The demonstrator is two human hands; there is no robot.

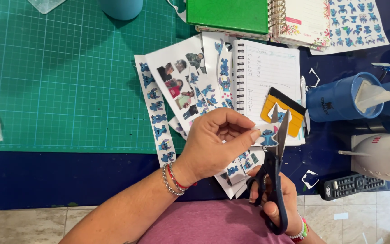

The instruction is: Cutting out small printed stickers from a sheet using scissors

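Right hand [274, 203] grips black scissors [274, 169], fingers through the handle loops, blades parted and pointing up around a small blue cartoon sticker cutout [268, 135]. Left hand [217, 144] pinches that cutout between thumb and fingertips, holding it raised above the tabletop [46, 178] so the blades can reach its edge. Just behind: loose sticker strips [156, 113] and photo sheets, spread within reach. Spiral notebook [267, 77] beside them, yellow squeegee [283, 115] on it. Green cutting mat [59, 77] farther left.
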